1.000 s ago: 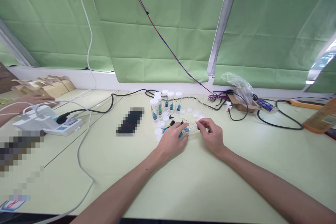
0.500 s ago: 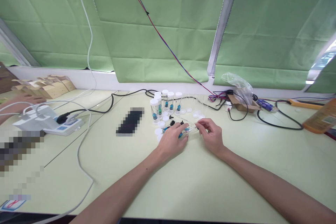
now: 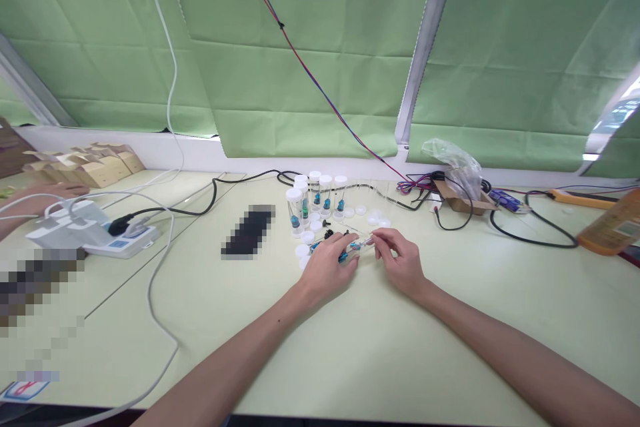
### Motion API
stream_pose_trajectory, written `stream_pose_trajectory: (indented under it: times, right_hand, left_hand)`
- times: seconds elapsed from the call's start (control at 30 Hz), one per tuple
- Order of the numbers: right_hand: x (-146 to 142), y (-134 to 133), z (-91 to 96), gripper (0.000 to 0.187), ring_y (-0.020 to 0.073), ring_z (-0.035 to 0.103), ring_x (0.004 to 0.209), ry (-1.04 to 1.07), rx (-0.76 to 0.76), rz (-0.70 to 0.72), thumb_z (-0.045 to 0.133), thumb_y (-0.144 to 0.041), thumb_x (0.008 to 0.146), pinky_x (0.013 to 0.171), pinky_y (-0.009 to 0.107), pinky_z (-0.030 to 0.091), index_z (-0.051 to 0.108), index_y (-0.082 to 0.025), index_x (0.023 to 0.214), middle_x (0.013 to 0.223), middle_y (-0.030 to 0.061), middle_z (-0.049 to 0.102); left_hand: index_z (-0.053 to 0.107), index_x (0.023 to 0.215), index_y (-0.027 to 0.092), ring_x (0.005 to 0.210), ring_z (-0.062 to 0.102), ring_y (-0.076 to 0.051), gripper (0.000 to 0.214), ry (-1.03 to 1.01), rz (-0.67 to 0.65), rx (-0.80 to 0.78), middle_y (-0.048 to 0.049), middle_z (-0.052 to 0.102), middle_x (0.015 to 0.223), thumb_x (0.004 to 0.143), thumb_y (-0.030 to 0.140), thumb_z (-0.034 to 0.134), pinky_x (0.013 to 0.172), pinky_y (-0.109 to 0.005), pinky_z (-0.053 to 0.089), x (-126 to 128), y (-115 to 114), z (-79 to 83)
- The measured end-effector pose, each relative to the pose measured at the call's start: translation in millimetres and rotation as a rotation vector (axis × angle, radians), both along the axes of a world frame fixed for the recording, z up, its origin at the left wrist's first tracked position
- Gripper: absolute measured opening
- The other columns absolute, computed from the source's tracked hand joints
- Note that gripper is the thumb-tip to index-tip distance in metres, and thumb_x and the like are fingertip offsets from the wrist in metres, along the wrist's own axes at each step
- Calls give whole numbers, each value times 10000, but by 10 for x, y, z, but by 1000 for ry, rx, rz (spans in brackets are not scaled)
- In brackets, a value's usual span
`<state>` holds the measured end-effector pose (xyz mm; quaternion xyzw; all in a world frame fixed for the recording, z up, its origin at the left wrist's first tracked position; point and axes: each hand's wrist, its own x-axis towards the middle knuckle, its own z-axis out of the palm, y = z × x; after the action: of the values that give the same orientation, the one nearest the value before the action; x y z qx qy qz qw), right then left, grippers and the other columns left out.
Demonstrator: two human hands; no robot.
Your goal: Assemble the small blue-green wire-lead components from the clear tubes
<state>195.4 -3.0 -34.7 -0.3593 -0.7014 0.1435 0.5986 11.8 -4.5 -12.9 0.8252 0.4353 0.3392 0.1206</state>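
My left hand [image 3: 327, 270] curls around what looks like a clear plastic tube [image 3: 366, 250] lying on its side, mostly hidden by the fingers. In a fingertip pinch, my right hand [image 3: 403, 259] holds a thin, shiny rod [image 3: 368, 241] at the tube's right end. A small blue part [image 3: 355, 246] shows between the hands, at the rod's left end; whether it is inside the tube I cannot tell. Small black pieces [image 3: 329, 234] lie just beyond my left hand. Capped clear tubes [image 3: 325, 195] with blue or green parts inside stand behind them.
Loose white caps [image 3: 302, 251] lie around the tubes. A dark, blurred-out slab [image 3: 249, 232] is left of them. Further left are a white power strip [image 3: 125, 243], cardboard boxes [image 3: 95, 165] and another person's hand [image 3: 60, 191]. An orange bottle [image 3: 613, 223] is far right.
My right hand has shifted slightly, and the shiny rod now shows more plainly between the hands. My left hand stays in nearly the same place.
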Motion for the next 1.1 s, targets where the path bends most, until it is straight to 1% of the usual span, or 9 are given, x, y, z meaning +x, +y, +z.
stream_pose_trajectory:
  times: [0.33,0.63,0.8,0.9,1.0,1.1]
  right_hand:
    - [-14,13,-35,68,100,561,530,158,-46,70,598,-223,902,502,250,497,598,-212,968,749,-11,618]
    - [-24,15,-13,56,108,573,560,147,-37,97,571,-227,920,503,258,494,597,-211,967,750,-4,581]
    - [-21,2,-3,87,112,577,587,103,-14,70,541,-228,934,520,268,502,603,-219,994,835,23,599]
    - [-16,-6,6,102,115,569,598,63,16,31,530,-228,938,562,282,521,609,-223,1001,867,34,620]
    - [-13,-14,20,99,135,588,665,34,64,-16,538,-209,932,627,298,533,618,-225,988,862,35,637]
    - [-15,-20,34,100,154,613,741,26,94,-34,546,-193,927,673,309,536,625,-223,981,860,37,650]
  left_hand:
    - [624,1193,193,771,578,-170,377,-18,-14,-16,-40,624,881,819,215,580,690,-295,447,-3,-4,5]
    - [623,1191,201,777,586,-171,378,-48,-20,-16,-41,636,892,816,213,581,700,-297,451,2,-5,12]
    - [631,1179,195,744,573,-161,372,-66,-18,-7,-37,637,878,810,213,590,691,-293,455,5,6,4]
    - [630,1179,196,736,573,-159,371,-67,-18,2,-34,635,870,811,216,590,688,-291,455,4,7,1]
    - [631,1179,196,748,580,-162,369,-61,-21,-5,-35,635,875,813,222,592,689,-289,454,5,1,2]
    - [629,1182,195,750,578,-161,371,-62,-23,-8,-37,636,880,813,221,594,693,-288,454,6,-5,3]
